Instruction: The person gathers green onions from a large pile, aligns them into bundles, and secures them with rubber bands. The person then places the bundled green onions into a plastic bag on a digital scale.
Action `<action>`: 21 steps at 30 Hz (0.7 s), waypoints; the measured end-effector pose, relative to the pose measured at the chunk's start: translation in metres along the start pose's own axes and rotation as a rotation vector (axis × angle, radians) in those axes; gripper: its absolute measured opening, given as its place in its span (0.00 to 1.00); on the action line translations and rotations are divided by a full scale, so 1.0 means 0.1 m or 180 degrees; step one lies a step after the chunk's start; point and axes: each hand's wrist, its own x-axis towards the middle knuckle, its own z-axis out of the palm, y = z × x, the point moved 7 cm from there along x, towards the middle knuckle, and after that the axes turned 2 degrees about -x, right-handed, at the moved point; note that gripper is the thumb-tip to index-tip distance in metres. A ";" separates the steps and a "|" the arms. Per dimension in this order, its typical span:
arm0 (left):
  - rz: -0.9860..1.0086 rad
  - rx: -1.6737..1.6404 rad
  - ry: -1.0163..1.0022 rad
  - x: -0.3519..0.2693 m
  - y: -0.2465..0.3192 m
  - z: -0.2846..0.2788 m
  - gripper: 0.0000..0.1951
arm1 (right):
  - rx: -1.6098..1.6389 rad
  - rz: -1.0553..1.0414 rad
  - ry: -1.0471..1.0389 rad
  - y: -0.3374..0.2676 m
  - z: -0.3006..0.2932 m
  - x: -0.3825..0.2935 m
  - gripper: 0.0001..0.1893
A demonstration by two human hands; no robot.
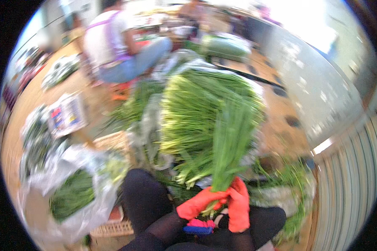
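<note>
In orange-red gloves, my left hand (201, 202) and my right hand (238, 207) close together around the lower end of a bunch of flat green leaves (227, 144), likely garlic chives. The leaves stand up and away from my hands, and pale stem ends poke out below. Just beyond lies a large pile of the same greens (188, 113), its pale ends facing left and towards me. Plastic sheeting (257, 91) wraps the pile's edge. Between my legs, under the hands, rests something pink and blue (199, 226) that I cannot make out.
At left, an open clear plastic bag (40, 200) holds greens beside a wicker basket (111, 230). A printed box (66, 114) stands behind. Loose leaves (292, 194) litter the right, near a corrugated metal panel (348, 182). A person (110, 44) sits on a low orange stool further off.
</note>
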 end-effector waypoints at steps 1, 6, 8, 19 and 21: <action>0.0206 0.0340 0.0159 0.00 0.09 0.08 0.14 | 0.0081 0.0051 -0.0246 -0.06 0.09 -0.03 0.34; 0.1726 0.4025 0.1542 0.29 -0.12 -0.23 0.20 | -0.0033 0.0034 -0.1047 0.17 0.40 -0.19 0.31; 0.0662 0.4652 0.1417 -0.14 0.36 0.35 0.25 | 0.0171 -0.0060 -0.0776 0.01 0.46 -0.20 0.28; 0.2653 0.3484 0.0954 -2.45 1.04 0.58 0.40 | 0.1027 -0.0557 -0.1546 -1.14 2.02 -0.78 0.28; 0.2917 0.3105 0.1212 -3.11 1.26 0.54 0.30 | 0.1246 -0.0903 -0.2173 -1.37 2.40 -0.97 0.32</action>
